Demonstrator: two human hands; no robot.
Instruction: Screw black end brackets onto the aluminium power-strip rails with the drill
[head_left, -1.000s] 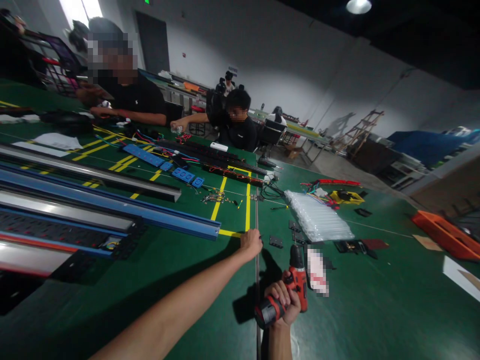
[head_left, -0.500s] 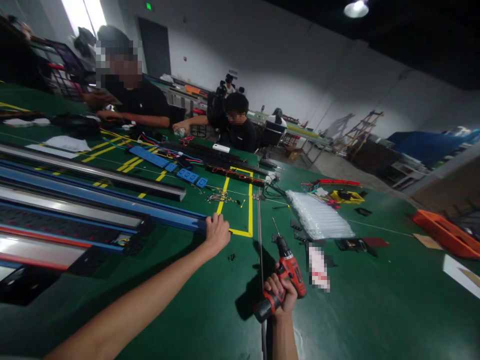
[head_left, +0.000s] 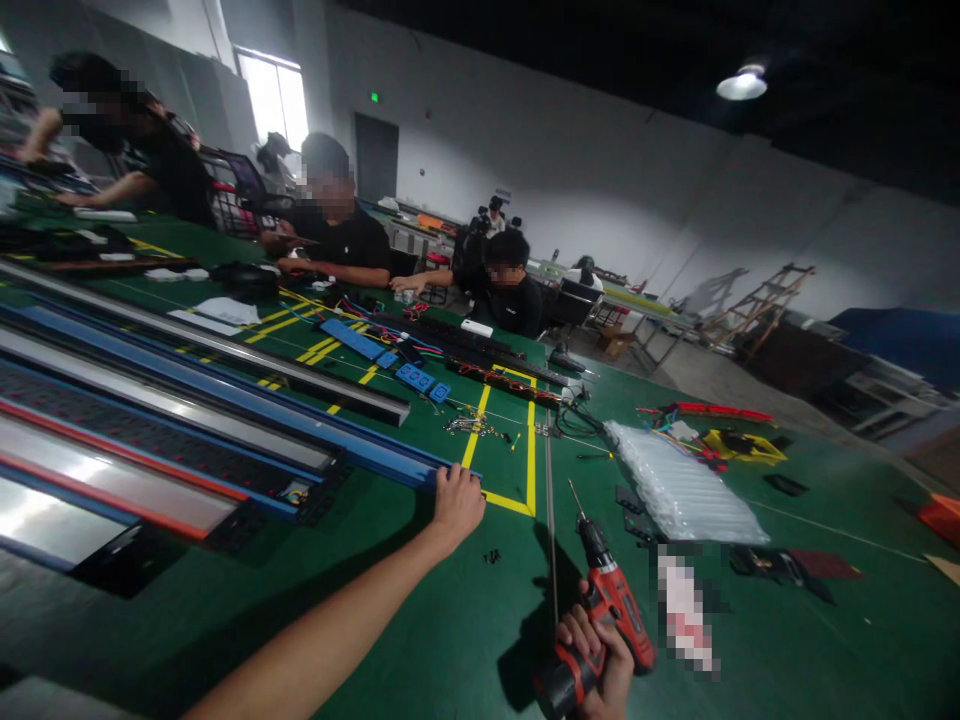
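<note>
My left hand (head_left: 459,508) is closed over the near end of a long blue metal profile (head_left: 352,440) that lies on the green table. The fingers wrap its top edge; the underside of the grip is hidden. In my right hand (head_left: 596,645) is a red and black cordless drill (head_left: 619,605), held by its handle, bit pointing up and away over the table. Loose screws (head_left: 491,556) lie between the two hands. A pile of small metal parts (head_left: 472,424) sits beyond the left hand, on and beside yellow tape lines.
More long profiles and panels (head_left: 187,400) lie to the left. A bubble-wrapped pack (head_left: 682,485) and black brackets (head_left: 636,520) lie right of the drill. Blue plastic pieces (head_left: 352,340) and cables are farther back. Co-workers (head_left: 337,235) sit across the green table (head_left: 420,640).
The view has swung left and tilted up, so everything appears shifted right and lower. My left hand still grips the blue profile and my right hand still holds the drill.
</note>
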